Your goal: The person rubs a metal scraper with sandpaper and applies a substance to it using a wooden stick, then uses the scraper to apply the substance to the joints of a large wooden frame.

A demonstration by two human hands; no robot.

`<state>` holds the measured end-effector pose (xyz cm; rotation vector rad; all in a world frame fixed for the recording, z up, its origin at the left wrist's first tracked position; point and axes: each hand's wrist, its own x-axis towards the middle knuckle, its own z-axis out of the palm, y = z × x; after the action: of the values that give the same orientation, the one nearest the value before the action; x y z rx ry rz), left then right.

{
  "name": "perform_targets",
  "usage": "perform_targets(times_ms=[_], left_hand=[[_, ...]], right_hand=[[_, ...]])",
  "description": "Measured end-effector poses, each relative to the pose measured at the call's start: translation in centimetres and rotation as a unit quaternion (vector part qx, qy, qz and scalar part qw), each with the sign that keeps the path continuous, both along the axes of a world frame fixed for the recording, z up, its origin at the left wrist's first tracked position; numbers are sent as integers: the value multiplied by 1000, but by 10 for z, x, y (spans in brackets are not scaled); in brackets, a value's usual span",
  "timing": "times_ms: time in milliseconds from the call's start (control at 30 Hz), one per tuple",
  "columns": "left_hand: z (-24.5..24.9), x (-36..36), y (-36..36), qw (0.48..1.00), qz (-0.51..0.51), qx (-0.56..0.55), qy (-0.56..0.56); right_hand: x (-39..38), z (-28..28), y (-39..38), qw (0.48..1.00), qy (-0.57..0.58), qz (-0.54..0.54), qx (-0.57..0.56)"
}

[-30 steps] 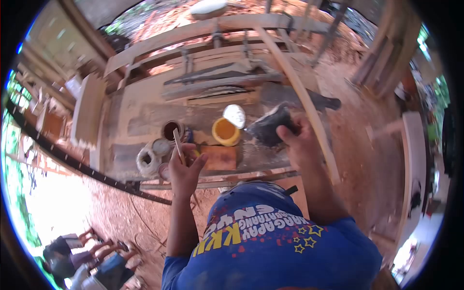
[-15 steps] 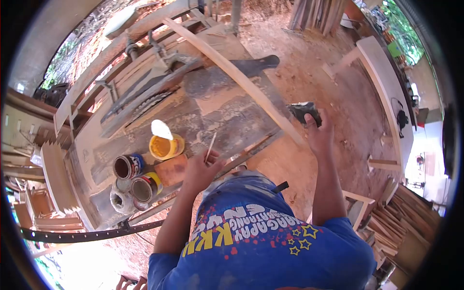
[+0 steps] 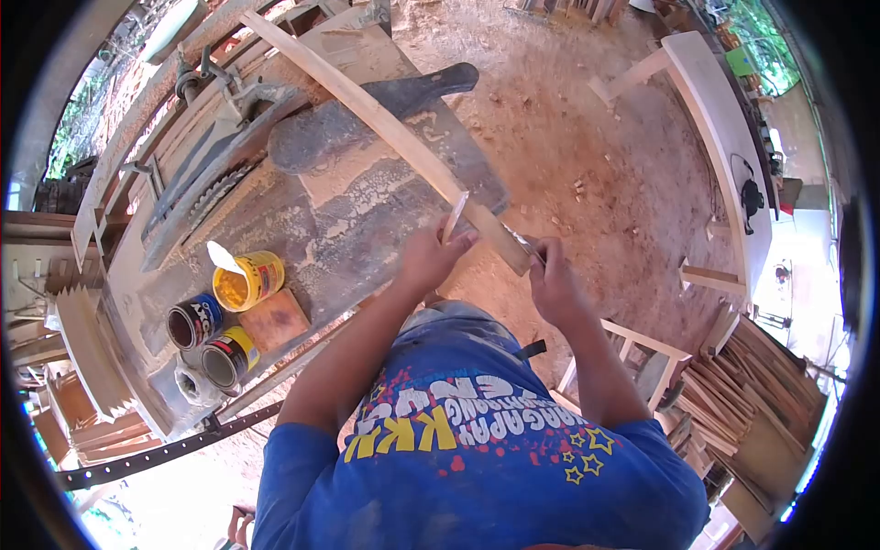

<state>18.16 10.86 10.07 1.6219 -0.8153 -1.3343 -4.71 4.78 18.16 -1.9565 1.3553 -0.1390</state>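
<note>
Wooden strip (image 3: 385, 130) slanting upper-left to centre, near end flanked: left hand (image 3: 424, 259) clamped on thin stick (image 3: 456, 214), right hand (image 3: 553, 284) fisted at tip.

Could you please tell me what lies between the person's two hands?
In the head view, the near end of the long wooden slat lies between the left hand, which holds a thin stick, and the right hand.

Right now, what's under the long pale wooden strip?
The strip crosses a dark paddle-shaped board and the workbench. The left hand, holding a thin stick, and right hand partly cover its near end.
</note>
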Motion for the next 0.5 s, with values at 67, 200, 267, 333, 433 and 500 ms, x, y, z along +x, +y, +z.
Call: perform_targets(times_ms=[67, 200, 267, 333, 433, 500], left_hand=[[-2, -6, -8, 994, 47, -18, 100], [-25, -8, -15, 996, 52, 26, 60], [2, -6, -18, 999, 28, 40, 13], [1, -10, -21, 998, 15, 55, 5], [-16, -15, -22, 997, 33, 31, 57], [-21, -16, -21, 994, 38, 29, 96]], right_hand=[[3, 6, 0, 999, 18, 32, 20], [11, 17, -6, 988, 103, 110, 10], [12, 20, -12, 983, 121, 136, 17], [18, 25, -19, 979, 132, 149, 53], [22, 22, -28, 971, 157, 165, 70], [22, 14, -32, 966, 170, 183, 68]])
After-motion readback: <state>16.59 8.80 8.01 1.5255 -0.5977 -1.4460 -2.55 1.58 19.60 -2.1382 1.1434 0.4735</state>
